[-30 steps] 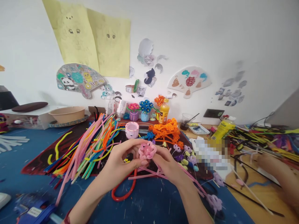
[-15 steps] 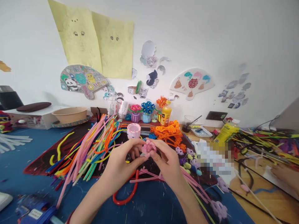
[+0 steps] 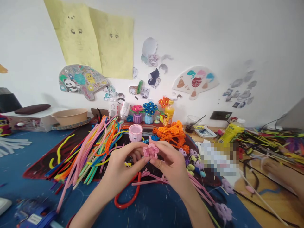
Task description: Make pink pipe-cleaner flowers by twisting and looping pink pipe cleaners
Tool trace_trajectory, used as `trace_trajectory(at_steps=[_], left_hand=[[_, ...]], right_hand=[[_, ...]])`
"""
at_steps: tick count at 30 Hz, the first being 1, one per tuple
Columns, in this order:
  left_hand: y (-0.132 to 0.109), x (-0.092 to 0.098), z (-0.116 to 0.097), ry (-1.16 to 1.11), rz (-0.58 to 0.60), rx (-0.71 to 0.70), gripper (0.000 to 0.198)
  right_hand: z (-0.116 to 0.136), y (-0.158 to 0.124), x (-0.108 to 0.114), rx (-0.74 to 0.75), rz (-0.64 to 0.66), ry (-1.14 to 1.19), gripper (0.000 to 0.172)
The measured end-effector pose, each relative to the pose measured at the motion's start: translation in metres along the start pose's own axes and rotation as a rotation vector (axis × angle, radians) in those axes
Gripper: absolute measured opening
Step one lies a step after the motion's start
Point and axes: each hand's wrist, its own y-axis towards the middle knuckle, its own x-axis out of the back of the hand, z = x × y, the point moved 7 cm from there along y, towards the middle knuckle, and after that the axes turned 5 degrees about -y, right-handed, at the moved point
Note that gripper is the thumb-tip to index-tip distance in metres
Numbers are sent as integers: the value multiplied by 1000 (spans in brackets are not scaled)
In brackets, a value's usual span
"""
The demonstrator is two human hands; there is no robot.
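Observation:
Both my hands meet above the blue table top, pinching a small pink pipe-cleaner flower (image 3: 150, 150) between their fingertips. My left hand (image 3: 121, 166) grips it from the left with thumb and curled fingers. My right hand (image 3: 171, 164) grips it from the right. Pink pipe-cleaner stems (image 3: 152, 178) trail down beneath my hands. A red pipe cleaner loop (image 3: 128, 197) lies under my wrists. A pink cup-shaped piece (image 3: 135, 132) stands just beyond the flower.
A heap of coloured pipe cleaners (image 3: 92, 148) lies left; orange flowers (image 3: 171, 134) and small purple and yellow flowers (image 3: 193, 161) right. A blue glue gun (image 3: 35, 217) sits front left. Little flower pots (image 3: 144, 114) and a bottle (image 3: 167, 114) line the wall. Another person's hand (image 3: 285, 172) rests far right.
My hands have turned the pink flower and closed in tighter around it, holding it slightly lower. The other person's hand at the right has shifted a little.

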Motion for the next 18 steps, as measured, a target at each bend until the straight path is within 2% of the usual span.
trace_trajectory(at_steps=[5, 9, 13, 18], left_hand=[[-1, -2, 3, -64, 20, 62, 18], [-1, -3, 3, -58, 45, 66, 21], [0, -3, -1, -23, 63, 5, 28], [-1, 4, -7, 105, -24, -83, 19]], right_hand=[[7, 1, 6, 60, -73, -86, 23], [7, 1, 8, 63, -102, -67, 18], [3, 0, 9, 31, -129, 6, 17], [0, -1, 5, -19, -93, 77, 19]])
